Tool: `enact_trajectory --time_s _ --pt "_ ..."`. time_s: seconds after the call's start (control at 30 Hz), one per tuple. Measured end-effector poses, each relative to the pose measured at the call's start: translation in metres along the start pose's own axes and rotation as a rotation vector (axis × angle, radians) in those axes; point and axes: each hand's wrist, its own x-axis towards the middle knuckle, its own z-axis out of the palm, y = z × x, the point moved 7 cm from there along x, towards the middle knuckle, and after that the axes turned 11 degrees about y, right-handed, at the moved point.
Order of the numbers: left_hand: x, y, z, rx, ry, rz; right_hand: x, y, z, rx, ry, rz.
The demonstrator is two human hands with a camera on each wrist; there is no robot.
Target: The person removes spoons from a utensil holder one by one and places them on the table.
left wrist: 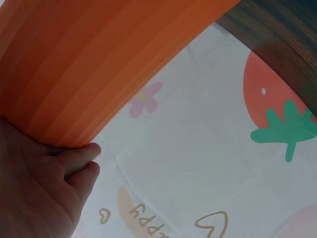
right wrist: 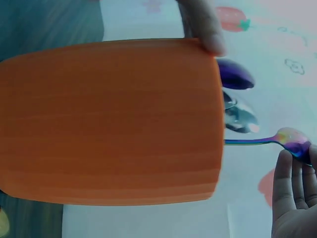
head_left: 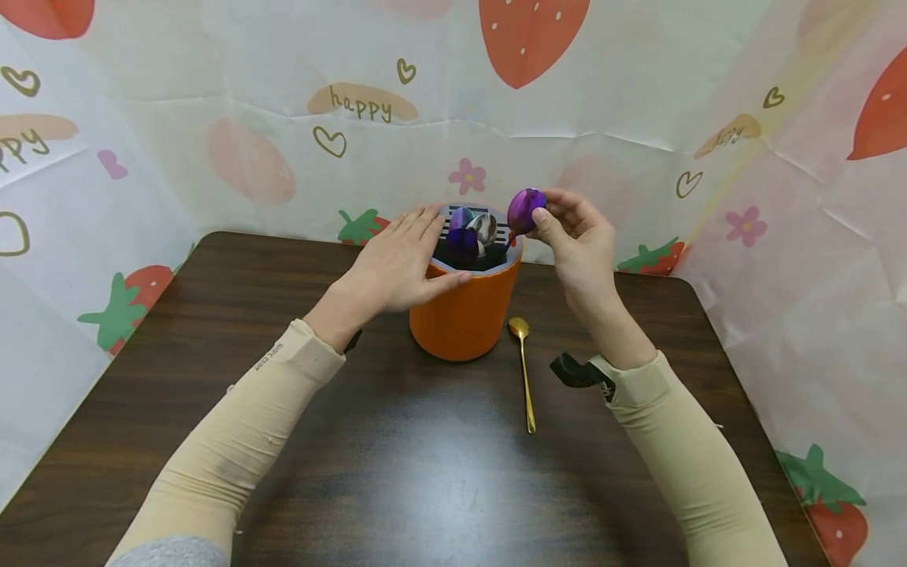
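Purple metal: the bowl of a spoon point(head_left: 527, 209) sits pinched between thumb and fingertips of the right hand point(head_left: 581, 244), raised just above the far right rim of the holder point(head_left: 468, 311). In the right wrist view the same spoon point(right wrist: 290, 140) shows an iridescent bowl at the fingers point(right wrist: 292, 188), and its thin handle runs straight back into the holder's point(right wrist: 111, 121) mouth. So the spoon stands handle-down in the holder, bowl up, gripped at the bowl.

Left hand point(head_left: 397, 264) lies on the near left rim of the holder, fingers straight and together, thumb along the rim edge. Not curled round anything; it presses flat. The left wrist view shows the palm and fingers point(left wrist: 74, 161) against the orange wall point(left wrist: 99, 64).

Holder: orange, round, upright on the table point(head_left: 425, 472), with a dark slotted insert at the top. 2 more spoons stand in it beside the held one: 1 purple point(head_left: 462, 236), 1 silver point(head_left: 485, 228), bowls up and close together. The right wrist view shows both bowls past the rim, purple point(right wrist: 235, 75) and silver point(right wrist: 240, 116).

Gold spoon point(head_left: 524, 370) lies flat on the table just right of the holder's base, bowl toward the holder, handle pointing to the near edge. It is apart from both hands.

Table: dark wood grain. Backdrop point(head_left: 283, 118): white sheet printed with strawberries, hearts, flowers, the word "happy".
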Motion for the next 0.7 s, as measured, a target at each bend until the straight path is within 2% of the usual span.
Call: enact_trajectory --time_s 0.3,0.7 --pt "0.000 0.000 0.001 0.000 0.001 0.000 -0.002 -0.022 -0.001 0.053 0.011 -0.078" --pt "0.000 -0.001 0.002 0.010 -0.013 -0.001 -0.002 -0.056 -0.011 0.183 0.048 -0.147"
